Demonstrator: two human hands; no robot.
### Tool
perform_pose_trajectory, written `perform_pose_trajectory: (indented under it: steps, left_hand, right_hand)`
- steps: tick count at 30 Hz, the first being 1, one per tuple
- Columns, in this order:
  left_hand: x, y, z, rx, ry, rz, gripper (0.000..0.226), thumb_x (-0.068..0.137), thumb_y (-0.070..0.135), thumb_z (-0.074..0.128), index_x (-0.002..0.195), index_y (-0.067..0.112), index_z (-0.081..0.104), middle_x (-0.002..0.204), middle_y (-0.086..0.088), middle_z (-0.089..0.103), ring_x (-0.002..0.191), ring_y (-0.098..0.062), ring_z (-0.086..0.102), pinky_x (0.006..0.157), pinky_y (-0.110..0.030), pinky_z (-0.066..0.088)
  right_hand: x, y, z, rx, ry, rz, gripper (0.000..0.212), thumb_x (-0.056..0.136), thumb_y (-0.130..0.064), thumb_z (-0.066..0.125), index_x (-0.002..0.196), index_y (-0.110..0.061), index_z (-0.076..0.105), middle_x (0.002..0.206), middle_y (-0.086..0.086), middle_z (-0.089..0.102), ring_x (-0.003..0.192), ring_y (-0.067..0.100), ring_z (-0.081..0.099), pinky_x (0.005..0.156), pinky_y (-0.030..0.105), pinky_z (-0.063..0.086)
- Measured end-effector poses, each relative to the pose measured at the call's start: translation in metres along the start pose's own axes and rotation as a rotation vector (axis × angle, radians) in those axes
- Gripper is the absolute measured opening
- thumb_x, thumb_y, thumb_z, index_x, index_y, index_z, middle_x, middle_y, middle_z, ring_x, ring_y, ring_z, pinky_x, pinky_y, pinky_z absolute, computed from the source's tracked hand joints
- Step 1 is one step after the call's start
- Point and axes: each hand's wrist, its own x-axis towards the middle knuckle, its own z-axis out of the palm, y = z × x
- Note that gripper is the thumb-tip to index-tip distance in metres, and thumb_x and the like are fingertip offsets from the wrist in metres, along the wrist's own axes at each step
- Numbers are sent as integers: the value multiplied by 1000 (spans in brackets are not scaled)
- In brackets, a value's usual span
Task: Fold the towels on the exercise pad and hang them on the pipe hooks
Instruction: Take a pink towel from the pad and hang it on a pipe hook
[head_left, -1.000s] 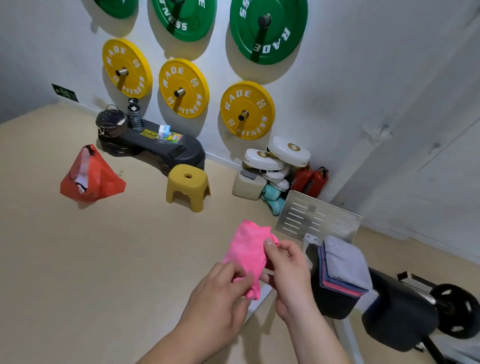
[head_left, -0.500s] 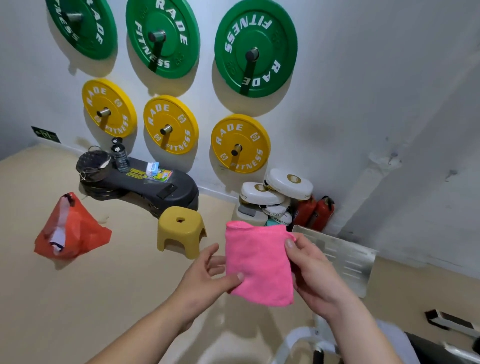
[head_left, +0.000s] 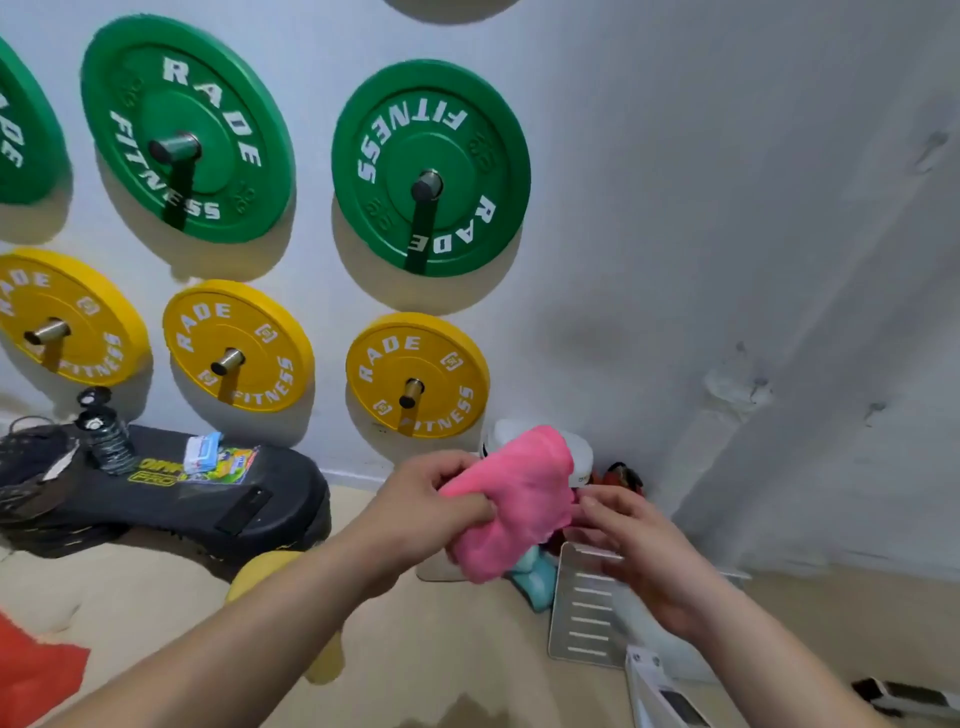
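A pink towel (head_left: 519, 499) is held up in front of me, bunched and folded, at the centre of the head view. My left hand (head_left: 431, 499) pinches its left edge with closed fingers. My right hand (head_left: 634, 551) touches the towel's right lower edge, fingers curled around it. Green weight plates (head_left: 431, 166) and yellow weight plates (head_left: 415, 374) hang on steel pegs on the white wall behind the towel. No exercise pad or pipe hooks are in view.
A black case (head_left: 171, 493) with a bottle (head_left: 104, 431) and small boxes lies at left by the wall. A yellow stool (head_left: 270, 566) stands partly behind my left arm. An orange bag (head_left: 31, 670) lies bottom left. A slotted metal plate (head_left: 587, 608) leans at lower right.
The view has tilted upward along the wall. The towel went from a flat square held between both hands to a bunched fold, raised higher toward the plates.
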Motion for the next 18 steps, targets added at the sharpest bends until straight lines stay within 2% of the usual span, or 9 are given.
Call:
perform_pose_trajectory:
  steps: [2,4,6,8,9,11,14,16,18]
  left_hand:
    - [46,18,-1,82,-89,38,23,79,1,66,91,18,77,89,-15,76,74,-27,71,62,-38,57]
    - [92,39,3,183,-205,82,23,79,1,64,91,17,75,86,-18,75,72,-38,72,59,-50,60]
    - [139,64,15,287,-305,167,25,77,4,65,92,21,74,86,-9,76,79,-33,74,64,-52,62]
    - [183,92,32,316,-378,232,27,78,4,69,96,23,72,90,-3,77,81,-24,75,68,-46,62]
    - [202,106,44,321,-413,257,27,78,4,71,98,23,71,90,-3,78,78,-20,74,68,-42,61]
    - [240,133,73,346,-475,320,27,78,6,74,97,24,69,86,-2,78,70,-10,69,66,-34,58]
    - [293,172,124,379,-562,411,28,78,8,75,98,25,67,86,-1,78,67,-5,65,63,-24,54]
    - [326,198,160,433,-600,481,30,80,12,76,103,29,67,89,4,78,72,-2,66,64,-19,54]
    - [358,230,192,493,-619,540,30,80,19,78,105,32,67,90,10,77,78,1,68,67,-17,54]
  right_hand:
    - [17,-31,-12,-68,-3,-59,54,78,-29,85,128,-22,64,124,6,74,112,20,72,83,33,59]
    - [32,-62,-24,-159,-33,-146,64,79,-14,85,135,-29,59,125,0,71,110,10,72,83,27,59]
    - [48,-96,-40,-314,-4,-237,77,81,-4,84,140,-40,50,130,-8,64,108,-2,69,85,22,58]
    - [67,-126,-68,-616,97,-365,83,80,-14,86,142,-50,43,143,-15,53,122,-8,58,105,18,48]
    - [75,-140,-84,-771,143,-427,82,79,-18,86,143,-48,43,146,-16,49,128,-8,51,112,12,37]
    - [86,-166,-121,-966,188,-475,69,79,-23,85,140,-35,54,137,-14,56,124,-3,52,104,3,33]
    - [95,-201,-179,-1070,174,-360,41,81,-36,84,118,-29,68,103,-17,68,94,1,63,81,13,48]
    - [106,-221,-226,-1129,214,-281,32,80,-43,82,103,-28,66,94,-12,68,88,7,64,78,28,54]
    - [119,-245,-276,-1099,264,-271,27,78,-40,82,91,-26,62,84,-9,67,79,10,64,74,36,54]
